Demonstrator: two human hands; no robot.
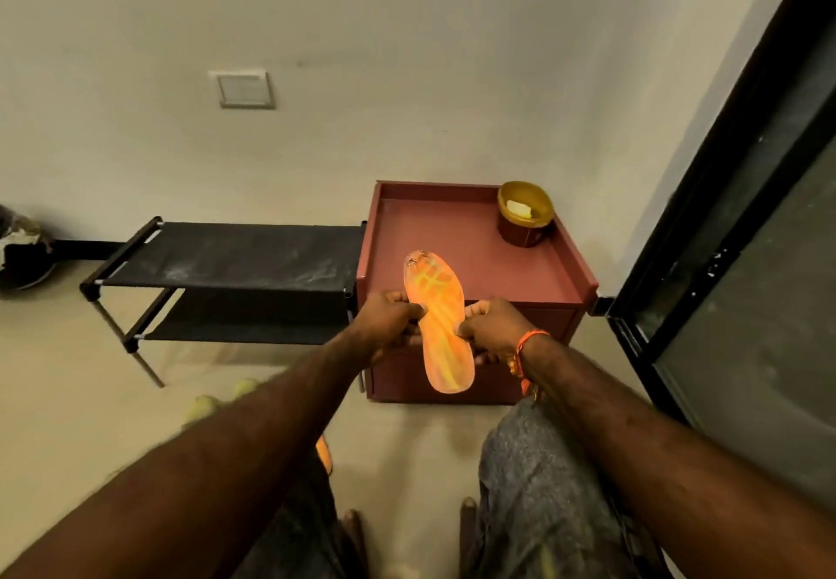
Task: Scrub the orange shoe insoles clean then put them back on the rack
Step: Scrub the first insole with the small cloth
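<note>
An orange insole (438, 324) with yellow streaks is held up in front of me, toe end pointing away. My left hand (392, 320) pinches its left edge and my right hand (487, 327) pinches its right edge, near the middle. A second orange insole (325, 454) shows partly under my left forearm, low by my knee. The black two-tier shoe rack (226, 257) stands to the left against the wall, its fabric shelves dusty and bare.
A reddish-brown bedside cabinet (461, 239) stands behind the insole, with a yellow-lidded tub (524, 214) holding a pale bar at its back right corner. Yellow-green slippers (206, 406) lie on the floor. A dark glass door (746, 261) is on the right.
</note>
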